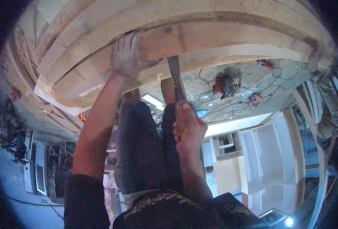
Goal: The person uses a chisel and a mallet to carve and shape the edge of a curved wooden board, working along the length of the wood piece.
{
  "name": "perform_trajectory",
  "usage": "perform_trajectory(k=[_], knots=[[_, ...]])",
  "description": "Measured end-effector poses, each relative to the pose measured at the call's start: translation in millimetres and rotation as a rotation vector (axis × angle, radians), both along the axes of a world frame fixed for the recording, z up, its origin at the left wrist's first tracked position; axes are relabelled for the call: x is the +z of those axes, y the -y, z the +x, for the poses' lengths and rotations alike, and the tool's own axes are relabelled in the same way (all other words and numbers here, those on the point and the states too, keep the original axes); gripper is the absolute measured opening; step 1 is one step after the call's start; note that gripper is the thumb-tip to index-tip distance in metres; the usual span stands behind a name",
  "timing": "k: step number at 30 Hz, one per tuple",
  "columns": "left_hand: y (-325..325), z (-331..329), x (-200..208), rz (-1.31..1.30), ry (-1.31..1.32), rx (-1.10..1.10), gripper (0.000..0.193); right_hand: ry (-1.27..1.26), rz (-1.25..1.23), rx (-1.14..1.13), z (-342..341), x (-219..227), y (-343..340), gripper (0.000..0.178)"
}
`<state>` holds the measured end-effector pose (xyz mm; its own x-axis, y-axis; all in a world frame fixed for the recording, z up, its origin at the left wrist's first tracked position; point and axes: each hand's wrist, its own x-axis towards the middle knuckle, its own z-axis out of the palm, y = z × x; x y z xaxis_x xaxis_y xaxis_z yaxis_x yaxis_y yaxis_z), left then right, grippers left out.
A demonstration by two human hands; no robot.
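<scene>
A long wooden board (209, 36) lies on a larger, sawdust-strewn wooden surface (214, 52), its edges bent by the lens. My left hand (127, 57) rests flat on the board's left part. Its fingers stretch toward the far edge and its thumb points right. My right hand (191, 129) is closed round the wooden handle of a chisel (174, 72). The long, dark blade points away from me, and its wide end meets the near edge of the board, right of my left hand. Whether the tip cuts into the wood I cannot tell.
At the far right another person (323, 103) stands with a hand (314, 61) at the board's end. Dark power tools (225, 84) and cables lie on the dusty floor beyond my legs. A pale cabinet (266, 152) stands lower right, and more timber (20, 72) lies left.
</scene>
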<state>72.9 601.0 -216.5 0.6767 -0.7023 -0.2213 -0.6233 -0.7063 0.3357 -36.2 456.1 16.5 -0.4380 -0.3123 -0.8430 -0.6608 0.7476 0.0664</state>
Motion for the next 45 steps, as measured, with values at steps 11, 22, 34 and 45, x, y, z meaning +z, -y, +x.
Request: perform_trajectory(k=[11,22,34,45], knots=[[-6.7,0.1,-4.8,-0.035,-0.021,-0.001,0.114,0.149,-0.099,-0.179,-86.7,-60.8,-9.3,0.032],[3.9,6.5,5.5,-0.11,0.036,0.003,0.094,0.294,0.044,0.002,-178.2,-172.0,-52.2,0.024],[7.9,10.4,-16.1,-0.133,0.167,0.031,0.04,0.361,-0.035,-0.278,-180.4,-151.1,-40.4,0.028],[2.6,10.7,-34.3,-0.241,0.016,0.062,0.023,-0.065,-0.048,0.242,-41.1,-29.0,2.0,0.041]])
